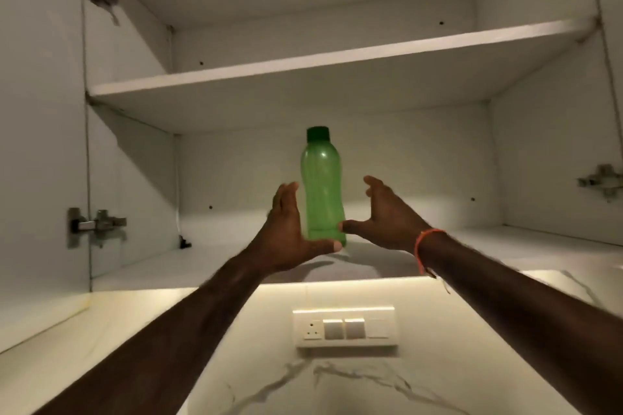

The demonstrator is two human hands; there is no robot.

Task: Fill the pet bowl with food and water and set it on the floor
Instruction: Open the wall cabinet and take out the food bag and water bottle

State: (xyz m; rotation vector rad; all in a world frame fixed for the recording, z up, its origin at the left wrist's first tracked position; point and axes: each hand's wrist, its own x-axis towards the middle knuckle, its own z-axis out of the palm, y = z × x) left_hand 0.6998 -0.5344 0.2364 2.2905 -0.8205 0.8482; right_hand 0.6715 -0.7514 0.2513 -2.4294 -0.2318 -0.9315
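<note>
A green plastic bottle with a dark green cap stands upright on the lower shelf of an open wall cabinet. My left hand is at the bottle's left side, fingers spread, its thumb touching the base in front. My right hand is to the bottle's right, fingers apart, with the thumb tip at the bottle's lower right edge. Neither hand is closed around the bottle. No pet bowl is in view.
An upper shelf spans the cabinet above the bottle. Door hinges sit at the left and right sides. Below the cabinet, a switch and socket plate is mounted on the marble-patterned wall.
</note>
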